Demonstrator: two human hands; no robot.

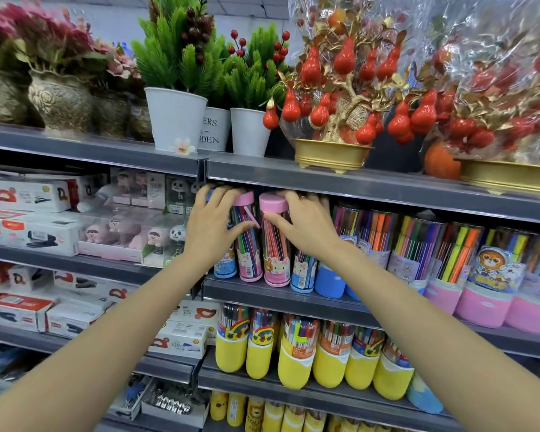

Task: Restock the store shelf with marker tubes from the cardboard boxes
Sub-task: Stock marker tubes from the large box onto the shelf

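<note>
Several clear marker tubes with pink or blue caps stand upright on the grey shelf (262, 293) at the middle. My left hand (211, 224) reaches over a blue-capped tube (223, 266) and touches a pink-capped tube (248, 244) with thumb and fingers. My right hand (306, 226) lies against another pink-capped tube (275, 244), thumb on its front, fingers going behind the tubes under the upper shelf. A blue-based tube (303, 271) stands just right of it. The cardboard boxes are out of view.
Larger marker tubs with pink bases (443, 269) fill the shelf to the right. Yellow-based marker tubes (296, 350) stand one shelf lower. Boxed hole punches (32, 226) and panda figures (156, 238) sit at left. Potted plants (175, 116) and red ornament trees (334, 98) crowd the top shelf.
</note>
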